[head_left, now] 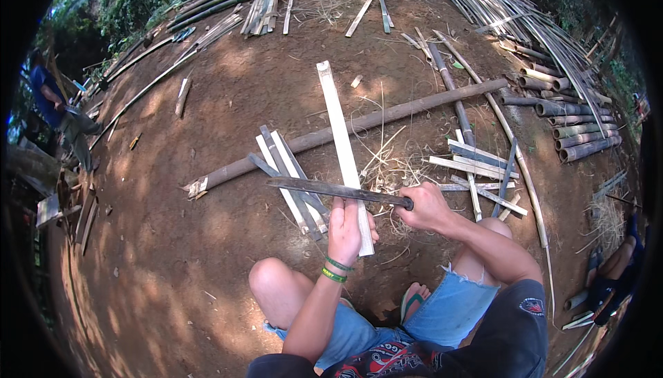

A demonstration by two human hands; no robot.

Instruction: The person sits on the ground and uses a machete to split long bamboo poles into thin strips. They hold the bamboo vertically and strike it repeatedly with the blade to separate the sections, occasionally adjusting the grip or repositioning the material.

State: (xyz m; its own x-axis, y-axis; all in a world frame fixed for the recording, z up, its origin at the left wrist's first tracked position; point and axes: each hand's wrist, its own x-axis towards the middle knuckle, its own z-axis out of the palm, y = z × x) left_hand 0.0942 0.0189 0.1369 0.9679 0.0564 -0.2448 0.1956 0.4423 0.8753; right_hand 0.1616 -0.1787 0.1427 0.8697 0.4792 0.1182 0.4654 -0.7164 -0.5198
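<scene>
A long pale bamboo strip (337, 122) points away from me, its near end in my left hand (345, 231), which is closed round it. Across the strip, just beyond those fingers, lies the dark blade of a machete (311, 186). Its handle is wrapped in my right hand (423, 207), and the blade's tip reaches out to the left. Whether the edge bites into the strip, I cannot tell. The strip's middle passes above a brown pole (407, 109) that lies slantwise on the ground.
Split bamboo strips lie in a left bundle (286, 178) and a right pile (483, 167), with curled shavings (397, 171) between. Cut bamboo tubes (587, 129) are stacked at the right. A person (55, 102) stands far left; another person's arm (618, 260) shows at the right rim.
</scene>
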